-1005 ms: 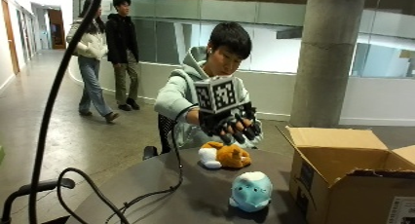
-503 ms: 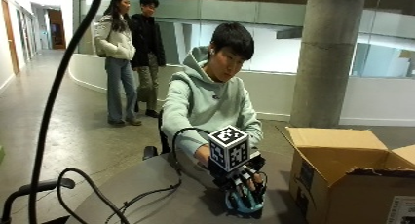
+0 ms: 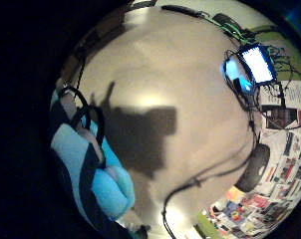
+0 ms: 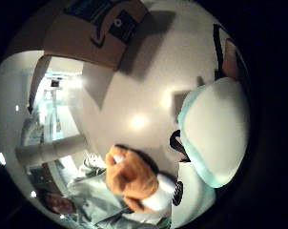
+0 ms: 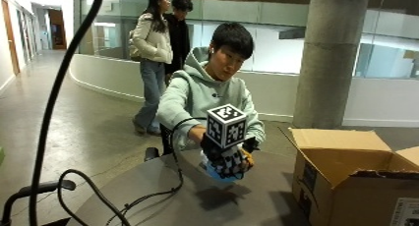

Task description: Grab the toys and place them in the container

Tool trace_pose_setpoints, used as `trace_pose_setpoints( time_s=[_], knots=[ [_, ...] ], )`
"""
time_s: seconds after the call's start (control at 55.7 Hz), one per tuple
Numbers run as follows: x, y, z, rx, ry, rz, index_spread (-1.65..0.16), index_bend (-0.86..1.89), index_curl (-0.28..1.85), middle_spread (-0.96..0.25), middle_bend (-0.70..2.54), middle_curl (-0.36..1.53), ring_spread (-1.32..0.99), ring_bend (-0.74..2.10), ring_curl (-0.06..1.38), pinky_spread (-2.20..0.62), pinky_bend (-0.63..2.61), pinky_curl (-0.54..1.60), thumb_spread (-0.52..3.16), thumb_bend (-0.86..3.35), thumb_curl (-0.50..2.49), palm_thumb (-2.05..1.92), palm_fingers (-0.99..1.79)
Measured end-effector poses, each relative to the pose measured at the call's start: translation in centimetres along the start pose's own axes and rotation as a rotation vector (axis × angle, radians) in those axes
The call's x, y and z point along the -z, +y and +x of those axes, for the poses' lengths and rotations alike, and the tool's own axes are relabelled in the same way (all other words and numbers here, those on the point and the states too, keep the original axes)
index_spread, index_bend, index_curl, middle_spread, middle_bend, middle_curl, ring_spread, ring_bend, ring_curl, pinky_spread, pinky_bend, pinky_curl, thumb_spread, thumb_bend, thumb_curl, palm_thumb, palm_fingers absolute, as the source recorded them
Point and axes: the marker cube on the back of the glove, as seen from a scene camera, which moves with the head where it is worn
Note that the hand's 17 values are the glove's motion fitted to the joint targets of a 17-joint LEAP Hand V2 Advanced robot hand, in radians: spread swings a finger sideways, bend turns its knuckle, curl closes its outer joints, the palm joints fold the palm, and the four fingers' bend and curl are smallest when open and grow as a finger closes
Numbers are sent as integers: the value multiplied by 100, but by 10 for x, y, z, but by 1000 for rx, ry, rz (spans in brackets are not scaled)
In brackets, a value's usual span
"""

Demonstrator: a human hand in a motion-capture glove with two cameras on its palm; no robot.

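My gloved right hand (image 5: 224,157) grips a light blue and white plush toy (image 5: 215,175) and holds it a little above the round grey table (image 5: 164,196), casting a shadow below. The same blue toy fills the edge of the palm views (image 4: 215,138) (image 3: 93,174), with my fingers curled round it. An orange and white plush toy (image 4: 130,182) lies on the table near the person's chest; in the outside view only a sliver of it (image 5: 249,159) shows behind the hand. An open cardboard box (image 5: 340,177) stands at the table's right side (image 4: 94,26).
Black cables (image 5: 131,201) trail over the left part of the table (image 3: 205,174). A black stand pole (image 5: 59,98) rises at the front left. A concrete column (image 5: 330,59) is behind the box.
My hand went from the orange toy down to the blue toy near the table's front, took hold of it, and has now lifted it off the table.
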Motion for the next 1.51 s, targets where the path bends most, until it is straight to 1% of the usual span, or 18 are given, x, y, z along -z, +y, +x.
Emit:
trace_pose_setpoints(
  time_s=[0.108,0.323,0.503,0.557,0.682,0.736,0.79,0.808,0.826,0.844,0.862,0.898,0.952,1.041,1.131,1.239,1.4,1.508],
  knots=[
    [49,10,-8,25,25,-9,-34,41,72,-23,81,67,-41,114,63,-36,103,52,61,13,81,74,110],
    [165,17,-51,31,56,109,-38,46,88,-25,89,76,-43,121,69,-37,110,56,47,11,90,72,101],
    [215,-1,-94,59,-1,193,-40,47,99,-26,92,82,-44,126,72,-37,114,58,40,10,96,72,97],
    [223,-12,-109,77,-25,251,-41,47,102,-26,92,83,-44,127,73,-37,115,59,38,9,98,71,95],
    [234,-44,-146,124,-138,499,-42,46,108,-27,92,86,-43,127,74,-38,117,60,36,8,101,70,88],
    [230,-58,-161,134,-187,573,-42,43,110,-27,87,87,-43,125,74,-37,119,60,37,6,102,68,75],
    [220,-75,-176,145,-190,544,-41,30,109,-26,75,85,-41,123,75,-34,122,61,44,3,101,66,43],
    [215,-80,-180,145,-182,511,-40,26,106,-25,72,83,-39,119,74,-31,115,60,58,3,99,62,26],
    [211,-84,-184,142,-172,474,-40,24,104,-22,60,79,-36,104,71,-26,110,60,65,-3,94,54,-14],
    [207,-87,-188,138,-164,440,-39,24,102,-20,55,77,-33,93,71,-22,108,61,70,-5,91,50,-36],
    [203,-89,-192,134,-156,412,-39,19,98,-18,49,73,-28,77,66,-20,103,59,74,-10,87,40,-58],
    [197,-92,-198,134,-147,384,-38,11,90,-14,40,68,-23,57,59,-15,95,53,81,-11,81,31,-64],
    [190,-93,-204,153,-139,391,-36,5,79,-10,25,61,-18,38,49,-10,87,46,89,-10,74,20,-61],
    [183,-86,-207,195,-140,450,-33,1,66,-6,12,53,-11,20,40,-6,76,41,98,-7,65,10,-50],
    [181,-69,-204,243,-160,491,-31,3,56,-4,9,47,-8,15,36,-3,69,38,106,-3,58,7,-43],
    [174,-30,-197,332,-195,489,-30,8,48,-3,10,41,-6,14,34,-1,62,35,118,0,53,11,-35],
    [124,48,-167,470,-93,399,-29,14,43,-3,14,36,-6,17,32,-1,55,34,129,0,47,16,-18],
    [77,87,-129,414,-118,235,-29,13,40,-3,18,36,-6,19,32,0,54,34,132,-1,44,17,-9]
  ],
)
